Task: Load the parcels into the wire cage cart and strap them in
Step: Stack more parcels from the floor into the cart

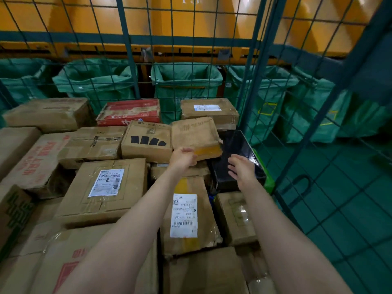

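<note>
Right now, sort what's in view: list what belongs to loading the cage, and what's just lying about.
Job: wire cage; stacked parcels; brown parcel gripped by left hand; black parcel under open right hand.
Lying about: green sacks and yellow structure beyond the cage.

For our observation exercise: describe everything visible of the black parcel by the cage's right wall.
The black parcel is a flat, glossy box, seemingly film-wrapped. It lies among brown cartons beside the right wire wall, something green along its right edge. A worn cardboard parcel overlaps its left side. The right hand hovers open over it; contact unclear.
</note>
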Demonstrator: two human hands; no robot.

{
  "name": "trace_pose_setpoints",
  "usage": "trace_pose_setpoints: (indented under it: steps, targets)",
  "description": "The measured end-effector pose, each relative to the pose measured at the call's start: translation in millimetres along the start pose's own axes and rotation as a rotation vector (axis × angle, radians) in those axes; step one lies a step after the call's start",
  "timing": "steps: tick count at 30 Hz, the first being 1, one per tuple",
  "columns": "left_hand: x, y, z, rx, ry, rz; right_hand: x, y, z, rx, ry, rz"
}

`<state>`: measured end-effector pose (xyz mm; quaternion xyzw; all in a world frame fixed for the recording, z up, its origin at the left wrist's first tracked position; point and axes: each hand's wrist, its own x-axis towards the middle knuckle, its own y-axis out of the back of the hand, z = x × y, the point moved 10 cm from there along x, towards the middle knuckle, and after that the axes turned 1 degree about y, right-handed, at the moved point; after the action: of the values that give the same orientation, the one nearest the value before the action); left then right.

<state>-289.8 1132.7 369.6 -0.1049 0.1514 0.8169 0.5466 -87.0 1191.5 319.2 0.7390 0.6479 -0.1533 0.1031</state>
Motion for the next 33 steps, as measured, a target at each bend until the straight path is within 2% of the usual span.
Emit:
trace_pose_setpoints:
  steps: [10, 20, 33]
  targets:
    - [-72, -12, -13, 0.046, -0.021, -0.152, -93, 49, 41, 0.108, -0.099, 0.068]
    - [-143, -67, -33, 0.137, -0.049, -0.375, -171, 128, 60, 0.203, -0.034, 0.22]
    - [-244, -144, -70, 0.153, -0.042, -0.499, -246, 233, 88, 0.234, -0.041, 0.326]
